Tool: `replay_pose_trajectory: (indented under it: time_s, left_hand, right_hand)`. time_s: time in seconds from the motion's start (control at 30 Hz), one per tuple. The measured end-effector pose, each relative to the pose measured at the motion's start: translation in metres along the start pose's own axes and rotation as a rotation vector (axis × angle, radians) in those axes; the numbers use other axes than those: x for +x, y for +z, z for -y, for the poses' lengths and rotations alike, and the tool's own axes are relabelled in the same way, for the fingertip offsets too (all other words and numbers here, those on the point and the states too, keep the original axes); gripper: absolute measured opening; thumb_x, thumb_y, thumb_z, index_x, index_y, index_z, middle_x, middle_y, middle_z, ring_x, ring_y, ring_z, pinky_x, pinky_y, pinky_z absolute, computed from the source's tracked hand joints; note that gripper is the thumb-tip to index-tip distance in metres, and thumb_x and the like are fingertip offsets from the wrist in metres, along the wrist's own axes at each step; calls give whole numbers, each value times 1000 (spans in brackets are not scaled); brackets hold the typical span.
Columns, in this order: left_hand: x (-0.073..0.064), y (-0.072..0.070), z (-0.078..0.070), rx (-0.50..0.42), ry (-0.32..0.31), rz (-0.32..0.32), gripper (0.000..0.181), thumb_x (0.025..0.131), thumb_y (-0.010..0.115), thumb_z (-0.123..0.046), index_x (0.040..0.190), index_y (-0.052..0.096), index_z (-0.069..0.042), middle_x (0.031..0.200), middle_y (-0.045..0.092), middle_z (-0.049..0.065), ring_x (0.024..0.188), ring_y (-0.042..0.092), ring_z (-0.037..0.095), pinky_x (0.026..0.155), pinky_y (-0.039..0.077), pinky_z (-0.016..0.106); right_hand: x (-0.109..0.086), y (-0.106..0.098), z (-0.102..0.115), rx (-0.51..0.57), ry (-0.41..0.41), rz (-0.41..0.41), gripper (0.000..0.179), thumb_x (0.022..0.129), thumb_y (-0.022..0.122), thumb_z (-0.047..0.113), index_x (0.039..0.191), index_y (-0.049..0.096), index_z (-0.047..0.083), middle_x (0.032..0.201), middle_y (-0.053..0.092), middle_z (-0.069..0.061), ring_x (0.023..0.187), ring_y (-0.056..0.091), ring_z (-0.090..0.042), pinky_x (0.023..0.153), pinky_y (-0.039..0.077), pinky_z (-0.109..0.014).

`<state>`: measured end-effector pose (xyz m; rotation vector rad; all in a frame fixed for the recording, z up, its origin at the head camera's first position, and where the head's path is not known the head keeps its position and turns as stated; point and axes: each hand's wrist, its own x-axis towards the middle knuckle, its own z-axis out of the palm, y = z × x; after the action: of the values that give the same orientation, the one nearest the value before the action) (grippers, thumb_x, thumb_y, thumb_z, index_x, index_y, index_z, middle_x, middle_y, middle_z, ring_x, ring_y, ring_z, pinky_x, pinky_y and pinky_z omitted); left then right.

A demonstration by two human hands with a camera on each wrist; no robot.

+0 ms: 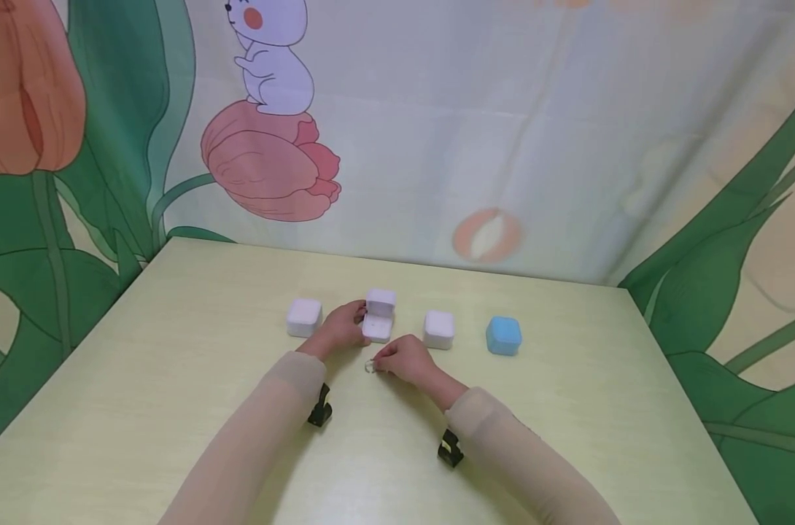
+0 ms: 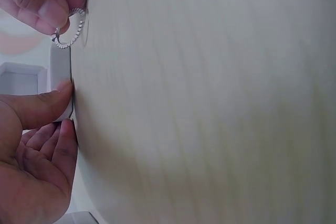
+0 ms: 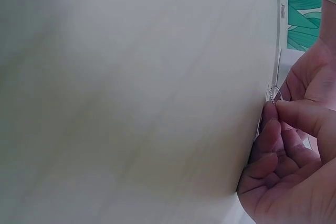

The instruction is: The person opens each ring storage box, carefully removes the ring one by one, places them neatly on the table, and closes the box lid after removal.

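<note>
The ring (image 1: 370,366), a slim loop lined with small bright stones, is in our right hand (image 1: 407,359), just in front of the open white box (image 1: 378,327) and near its base. We pinch it between thumb and index finger, and the right wrist view shows our other fingers curled in toward the palm. This hand comes in from the right with its fingertips pointing left and its outer edge low, close to the worktop (image 1: 174,379). We cannot tell whether the ring touches that surface.

Our left hand (image 1: 342,327) grips the open white box from its left side, thumb against the front of the base and fingers bent around toward the back. The box sits upright, its lid raised at the rear and its pale inside turned toward us. Both forearms, in beige sleeves (image 1: 249,437), reach forward and slant inward, so our hands nearly meet around the ring and the box. A black device (image 1: 320,408) shows beside the left wrist, and another (image 1: 450,448) beside the right.

The boxes form a loose row: a closed white box (image 1: 304,317) just left of our left hand, a second closed one (image 1: 439,329) beyond our right hand, and a blue box (image 1: 503,335) at the far right.
</note>
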<state>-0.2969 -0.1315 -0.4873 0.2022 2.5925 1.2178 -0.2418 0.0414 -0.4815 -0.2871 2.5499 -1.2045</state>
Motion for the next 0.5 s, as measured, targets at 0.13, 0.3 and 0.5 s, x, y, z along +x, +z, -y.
replay_pose_trajectory:
  time_s: [0.13,0.3,0.5]
  left_hand:
    - [2,0,2,-9,-4,5,85,82,77,-1,155,34,7,156,48,23,148,46,33,125,36,41]
    - [-9,-2,-10,-28,-25,9,83,85,72,3,156,30,9,158,44,25,150,41,36,127,32,46]
    - [-14,-1,-15,-25,-29,-4,81,85,71,5,156,30,9,158,44,25,151,41,36,127,32,44]
  right_hand:
    - [0,0,1,-1,8,8,14,89,74,9,93,80,-2,68,68,0,59,48,-4,54,37,-14]
    - [2,0,1,-36,-1,19,13,89,73,9,93,80,-1,67,68,0,59,49,-4,54,37,-14]
    - [1,2,0,-90,-39,7,13,87,73,9,90,81,-1,73,75,-8,57,48,-4,53,36,-14]
